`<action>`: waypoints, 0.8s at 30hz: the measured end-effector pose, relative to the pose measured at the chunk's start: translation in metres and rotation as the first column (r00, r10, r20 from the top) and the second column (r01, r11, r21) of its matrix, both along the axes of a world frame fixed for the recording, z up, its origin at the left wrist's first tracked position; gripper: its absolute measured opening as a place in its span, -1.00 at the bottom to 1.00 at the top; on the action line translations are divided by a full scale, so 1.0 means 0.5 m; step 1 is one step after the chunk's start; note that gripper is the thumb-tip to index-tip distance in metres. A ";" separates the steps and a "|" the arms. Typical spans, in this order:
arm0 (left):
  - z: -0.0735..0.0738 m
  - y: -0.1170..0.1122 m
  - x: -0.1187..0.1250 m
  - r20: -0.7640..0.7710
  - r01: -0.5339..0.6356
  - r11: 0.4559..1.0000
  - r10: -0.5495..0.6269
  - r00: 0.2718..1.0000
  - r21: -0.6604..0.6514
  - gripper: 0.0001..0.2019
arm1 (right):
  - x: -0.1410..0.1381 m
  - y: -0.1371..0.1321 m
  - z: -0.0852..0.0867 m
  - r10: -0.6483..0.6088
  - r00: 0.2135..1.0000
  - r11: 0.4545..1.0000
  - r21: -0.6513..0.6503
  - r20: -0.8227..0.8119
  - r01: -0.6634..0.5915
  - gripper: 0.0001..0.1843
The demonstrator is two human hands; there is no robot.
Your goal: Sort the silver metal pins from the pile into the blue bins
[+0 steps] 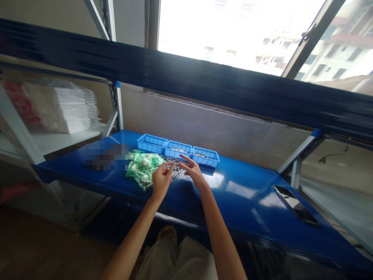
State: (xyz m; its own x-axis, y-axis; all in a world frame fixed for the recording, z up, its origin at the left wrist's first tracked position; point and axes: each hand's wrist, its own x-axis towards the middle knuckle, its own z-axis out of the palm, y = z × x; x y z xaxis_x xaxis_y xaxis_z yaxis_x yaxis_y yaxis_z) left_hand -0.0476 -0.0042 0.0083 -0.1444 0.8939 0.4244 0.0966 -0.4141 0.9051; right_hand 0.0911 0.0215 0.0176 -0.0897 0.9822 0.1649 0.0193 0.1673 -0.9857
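Left hand [161, 179] curls at the screws [175, 165] (can't tell its grip), right hand [194, 174] has its grip spread apart over the table [247, 194].

Blue counter [247, 194], glossy. Three blue plastic bins [178, 150] sit side by side along its back edge. Black phone [295, 204] lies flat near the right end, well apart from the bins. Left shelf [58, 140]: plastic-wrapped white stack [67, 109]. Dark blue beam [204, 83] overhead, with a bright window [233, 31] behind it.
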 end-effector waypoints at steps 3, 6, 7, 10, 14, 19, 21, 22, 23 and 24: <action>-0.001 0.001 0.001 0.029 -0.032 0.999 0.032 0.999 -0.002 -0.72 | -0.001 -0.002 0.002 0.017 0.999 1.000 -0.002 -0.029 -0.017 -0.39; 0.000 0.000 0.001 0.037 -0.042 0.999 0.042 0.998 -0.015 -0.72 | -0.002 -0.003 0.005 0.015 0.999 1.000 -0.008 -0.046 -0.015 -0.38; 0.001 0.000 0.001 0.036 -0.040 0.999 0.041 0.999 -0.020 -0.72 | -0.002 -0.003 0.005 0.011 0.999 1.000 -0.007 -0.053 -0.011 -0.39; 0.006 -0.003 0.000 0.026 -0.026 0.999 0.027 0.999 -0.040 -0.71 | -0.001 -0.003 0.007 -0.003 0.996 1.000 0.002 -0.094 0.003 -0.39; 0.006 -0.003 0.001 -0.064 0.014 0.997 -0.019 0.998 -0.072 -0.69 | -0.001 -0.007 0.014 -0.016 0.990 1.000 0.015 -0.141 0.018 -0.39; 0.000 0.003 0.003 -0.234 0.104 0.992 -0.118 0.965 -0.070 -0.68 | -0.013 -0.017 0.025 0.054 0.996 0.998 -0.006 -0.069 -0.055 -0.41; 0.000 0.003 0.002 -0.231 0.109 0.991 -0.124 0.965 -0.077 -0.67 | -0.016 -0.017 0.026 0.034 0.998 0.999 -0.012 -0.057 -0.035 -0.43; 0.001 0.003 0.002 -0.215 0.101 0.991 -0.117 0.970 -0.084 -0.67 | -0.016 -0.017 0.025 0.016 0.998 1.000 -0.009 -0.063 -0.017 -0.44; 0.002 0.002 0.001 -0.193 0.088 0.992 -0.105 0.976 -0.090 -0.66 | -0.015 -0.015 0.024 0.000 0.997 1.000 -0.005 -0.074 0.000 -0.45; 0.003 0.002 0.000 -0.166 0.073 0.993 -0.088 0.982 -0.094 -0.66 | -0.013 -0.014 0.021 -0.015 0.996 1.000 -0.001 -0.087 0.015 -0.45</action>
